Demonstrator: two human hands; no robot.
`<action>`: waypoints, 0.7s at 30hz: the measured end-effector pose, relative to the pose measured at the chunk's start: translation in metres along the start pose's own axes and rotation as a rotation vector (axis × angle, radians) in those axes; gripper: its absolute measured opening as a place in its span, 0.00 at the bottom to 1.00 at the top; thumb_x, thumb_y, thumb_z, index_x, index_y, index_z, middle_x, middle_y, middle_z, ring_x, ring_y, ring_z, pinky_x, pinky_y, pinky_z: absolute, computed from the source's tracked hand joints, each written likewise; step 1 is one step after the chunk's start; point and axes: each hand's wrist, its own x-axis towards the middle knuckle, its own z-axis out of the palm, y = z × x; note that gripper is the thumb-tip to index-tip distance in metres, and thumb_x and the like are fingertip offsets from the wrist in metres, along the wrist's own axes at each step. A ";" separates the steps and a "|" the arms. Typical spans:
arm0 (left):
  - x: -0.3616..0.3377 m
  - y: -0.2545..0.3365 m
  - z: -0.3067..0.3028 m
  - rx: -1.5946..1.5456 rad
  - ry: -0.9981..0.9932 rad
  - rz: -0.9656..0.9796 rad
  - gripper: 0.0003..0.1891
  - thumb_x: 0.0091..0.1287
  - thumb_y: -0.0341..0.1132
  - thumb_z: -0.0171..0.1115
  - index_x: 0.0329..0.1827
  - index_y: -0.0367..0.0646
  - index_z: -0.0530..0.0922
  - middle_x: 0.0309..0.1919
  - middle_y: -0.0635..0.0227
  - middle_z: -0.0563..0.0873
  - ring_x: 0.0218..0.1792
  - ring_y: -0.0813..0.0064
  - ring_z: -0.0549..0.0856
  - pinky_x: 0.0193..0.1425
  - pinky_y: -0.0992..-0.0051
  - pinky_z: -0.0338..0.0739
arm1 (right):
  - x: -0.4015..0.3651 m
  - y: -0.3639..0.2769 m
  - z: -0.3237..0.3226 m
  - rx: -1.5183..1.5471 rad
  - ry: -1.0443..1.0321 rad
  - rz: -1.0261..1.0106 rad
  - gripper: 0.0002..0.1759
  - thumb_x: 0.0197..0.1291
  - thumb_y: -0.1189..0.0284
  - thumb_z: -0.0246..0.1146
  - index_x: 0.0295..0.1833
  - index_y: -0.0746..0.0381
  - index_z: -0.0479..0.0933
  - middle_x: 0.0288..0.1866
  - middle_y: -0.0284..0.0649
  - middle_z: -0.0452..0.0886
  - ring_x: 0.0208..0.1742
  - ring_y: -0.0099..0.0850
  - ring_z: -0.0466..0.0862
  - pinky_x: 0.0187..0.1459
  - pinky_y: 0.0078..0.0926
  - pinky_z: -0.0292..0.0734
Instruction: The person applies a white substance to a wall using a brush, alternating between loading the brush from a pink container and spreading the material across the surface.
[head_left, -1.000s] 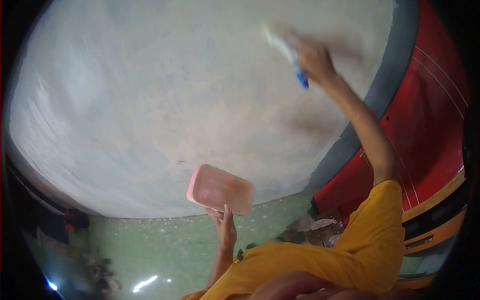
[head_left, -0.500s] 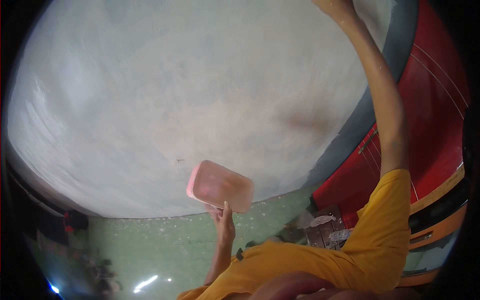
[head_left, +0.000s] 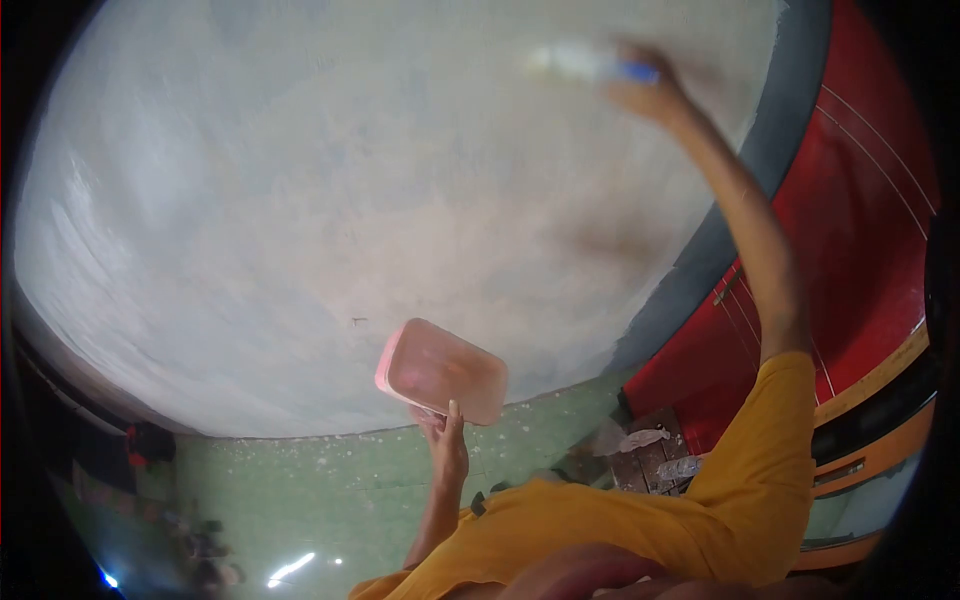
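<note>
My left hand (head_left: 447,438) grips a pink plastic tub (head_left: 447,372) by its lower edge, thumb over the rim. The tub is tilted so that its rectangular opening faces me, with pinkish-brown inside. Up at the right, my right hand (head_left: 652,92) is closed around a paintbrush (head_left: 575,63), smeared by motion. Its pale end points left and a blue part shows at my fingers. Behind both hands spreads a wall (head_left: 330,190) with patchy white and grey paint, the brush close over its upper right part.
A grey band (head_left: 690,280) edges the wall beside a red surface (head_left: 870,200). Below lies a green floor (head_left: 350,490) with white spatters. A clear plastic bottle (head_left: 680,468) lies near the red surface. At lower right stands a wooden frame (head_left: 870,460).
My right hand has swung down and left from the top edge, bringing the paintbrush into view. My left hand and the tub have hardly moved.
</note>
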 end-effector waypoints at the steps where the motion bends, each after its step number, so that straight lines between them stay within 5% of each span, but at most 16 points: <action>1: 0.001 0.004 0.004 -0.010 -0.003 0.006 0.39 0.69 0.30 0.55 0.73 0.44 0.36 0.67 0.58 0.58 0.66 0.69 0.62 0.69 0.68 0.55 | 0.025 0.007 -0.024 -0.129 -0.002 0.083 0.10 0.52 0.69 0.65 0.41 0.56 0.82 0.42 0.42 0.84 0.44 0.37 0.83 0.44 0.31 0.78; 3: 0.000 0.002 0.002 0.032 -0.023 0.026 0.39 0.69 0.30 0.55 0.73 0.44 0.36 0.67 0.58 0.58 0.65 0.69 0.62 0.68 0.68 0.56 | 0.052 -0.009 -0.059 0.048 0.411 -0.230 0.09 0.57 0.71 0.60 0.43 0.61 0.80 0.43 0.44 0.83 0.48 0.36 0.82 0.54 0.33 0.76; 6: -0.002 -0.007 -0.011 0.087 -0.054 0.027 0.40 0.69 0.30 0.55 0.74 0.44 0.36 0.67 0.58 0.58 0.65 0.69 0.62 0.68 0.69 0.56 | 0.045 -0.003 -0.035 -0.066 0.611 -0.234 0.10 0.57 0.71 0.61 0.45 0.60 0.80 0.44 0.44 0.84 0.48 0.37 0.82 0.54 0.32 0.76; 7: -0.001 0.001 -0.004 0.033 -0.047 0.000 0.40 0.69 0.30 0.55 0.74 0.44 0.36 0.67 0.59 0.58 0.65 0.69 0.62 0.68 0.69 0.56 | 0.023 0.001 -0.018 -0.516 0.182 -0.088 0.09 0.50 0.70 0.65 0.39 0.55 0.82 0.42 0.41 0.84 0.46 0.35 0.83 0.45 0.31 0.79; 8: 0.001 0.005 0.002 -0.024 -0.038 -0.025 0.40 0.68 0.30 0.55 0.74 0.44 0.36 0.67 0.59 0.58 0.65 0.69 0.63 0.68 0.69 0.57 | 0.006 -0.028 0.001 -0.574 0.029 0.026 0.14 0.49 0.71 0.65 0.44 0.53 0.82 0.47 0.39 0.82 0.50 0.35 0.81 0.48 0.32 0.79; 10: 0.002 0.005 0.004 -0.021 -0.003 0.000 0.40 0.68 0.31 0.56 0.73 0.44 0.37 0.64 0.61 0.61 0.62 0.71 0.65 0.65 0.70 0.60 | -0.050 -0.029 0.060 -0.299 0.254 -0.259 0.24 0.51 0.73 0.64 0.57 0.51 0.78 0.57 0.38 0.77 0.55 0.37 0.79 0.55 0.34 0.78; 12: 0.005 0.006 0.012 -0.048 0.011 0.024 0.39 0.68 0.31 0.56 0.73 0.44 0.38 0.60 0.63 0.64 0.56 0.74 0.68 0.60 0.72 0.63 | -0.096 -0.048 0.085 -0.121 0.119 -0.331 0.23 0.52 0.73 0.64 0.57 0.51 0.77 0.57 0.38 0.77 0.57 0.36 0.78 0.54 0.33 0.78; 15: 0.012 0.010 0.026 -0.086 0.027 0.025 0.38 0.68 0.31 0.56 0.72 0.46 0.39 0.49 0.68 0.68 0.44 0.80 0.70 0.47 0.77 0.67 | -0.146 -0.076 0.118 0.139 -0.171 -0.159 0.21 0.54 0.74 0.62 0.56 0.53 0.78 0.54 0.38 0.80 0.55 0.38 0.79 0.54 0.33 0.77; 18: 0.034 0.012 0.041 -0.046 0.023 0.017 0.36 0.68 0.32 0.57 0.69 0.49 0.40 0.42 0.72 0.68 0.37 0.84 0.69 0.36 0.81 0.65 | -0.177 -0.089 0.138 0.372 0.065 -0.115 0.20 0.55 0.75 0.61 0.55 0.56 0.78 0.48 0.38 0.82 0.51 0.40 0.81 0.52 0.34 0.77; 19: 0.037 0.016 0.050 -0.049 0.000 0.024 0.37 0.67 0.32 0.58 0.69 0.49 0.39 0.43 0.71 0.68 0.38 0.83 0.69 0.37 0.80 0.66 | -0.189 -0.092 0.137 0.533 0.181 -0.004 0.17 0.56 0.75 0.61 0.53 0.60 0.78 0.44 0.41 0.83 0.46 0.43 0.82 0.50 0.32 0.77; 21: 0.044 0.014 0.057 -0.044 -0.050 0.057 0.41 0.66 0.32 0.60 0.70 0.49 0.37 0.46 0.69 0.68 0.41 0.81 0.70 0.40 0.78 0.68 | -0.216 -0.112 0.128 0.953 0.208 0.454 0.16 0.60 0.73 0.63 0.52 0.67 0.76 0.41 0.42 0.83 0.43 0.32 0.83 0.44 0.25 0.77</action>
